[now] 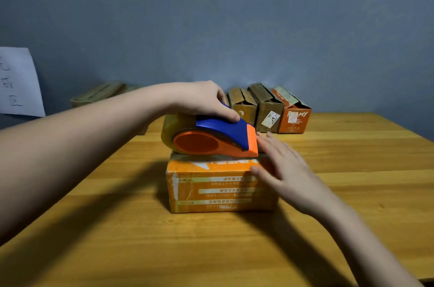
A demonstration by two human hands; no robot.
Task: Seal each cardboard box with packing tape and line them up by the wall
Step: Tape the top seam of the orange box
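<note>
An orange cardboard box [218, 189] with printed white bands lies in the middle of the wooden table [352, 192]. On its top sits a blue and orange tape dispenser [211, 136] with a roll of clear tape. My left hand [202, 98] grips the dispenser from above, fingers curled over its blue handle. My right hand [281, 164] lies flat with straight fingers against the box's right top edge, fingertips touching the dispenser's orange front end.
Three cardboard boxes stand in a row by the blue wall at the back: a brown one [243, 104], a darker brown one [267, 108] and an orange one [294, 117]. Another box [101, 94] sits at the back left. A paper sheet [18, 82] hangs at the left.
</note>
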